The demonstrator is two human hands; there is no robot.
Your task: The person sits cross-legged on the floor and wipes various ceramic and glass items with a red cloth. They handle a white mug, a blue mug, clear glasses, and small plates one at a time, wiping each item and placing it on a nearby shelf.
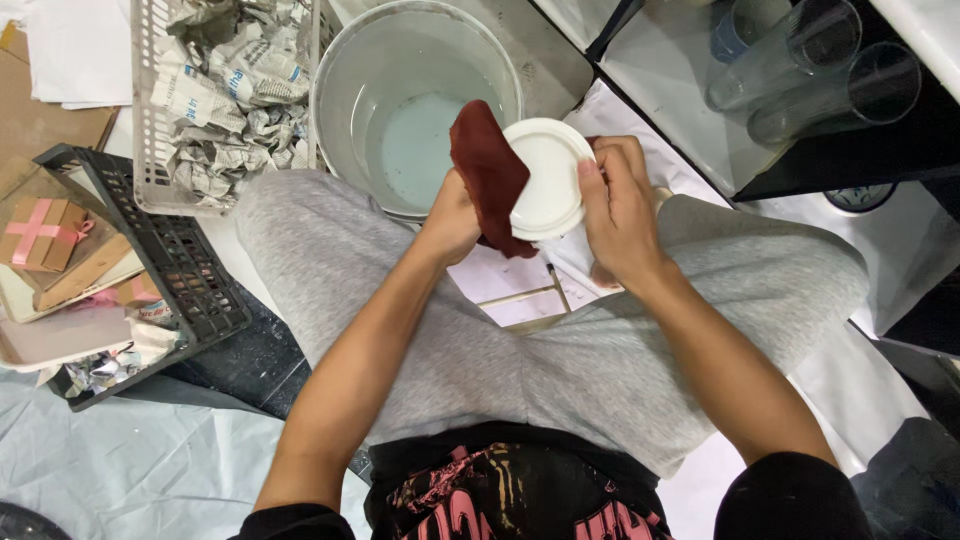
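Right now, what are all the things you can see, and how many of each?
round white plate: one, white, held up in front of the bucket
dark red cloth: one, pressed on the plate's left edge
pale grey plastic bucket: one, water inside, beyond the knees
white slatted basket: one, full of crumpled newspaper, top left
black plastic crate: one, left, holding flat trays
brown gift box with pink ribbon: one, far left
clear drinking glasses: two, lying top right
left hand: holds the cloth
right hand: grips the plate's right edge
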